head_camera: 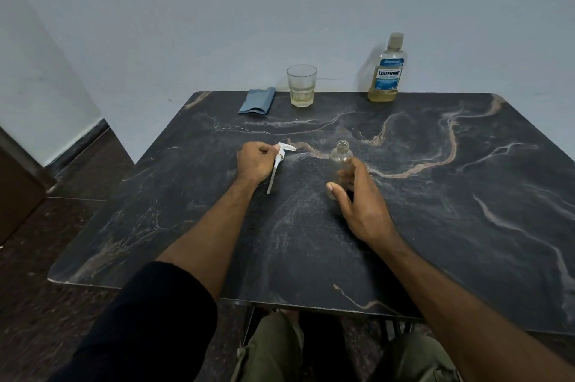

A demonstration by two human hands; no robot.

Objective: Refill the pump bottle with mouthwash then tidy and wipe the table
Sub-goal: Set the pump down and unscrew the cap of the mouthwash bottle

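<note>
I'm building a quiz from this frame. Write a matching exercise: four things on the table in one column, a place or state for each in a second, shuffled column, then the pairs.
Things
1. white plastic pump head with dip tube
2. small clear plastic bottle with open neck
3. folded blue cloth
4. clear drinking glass

Places or states
A. far edge, holding a little yellowish liquid
B. gripped in the left hand
C. lying flat at the far left of the dark marble table
D. upright, uncapped, held by the right hand

Pairs: 1-B, 2-D, 3-C, 4-A
</note>
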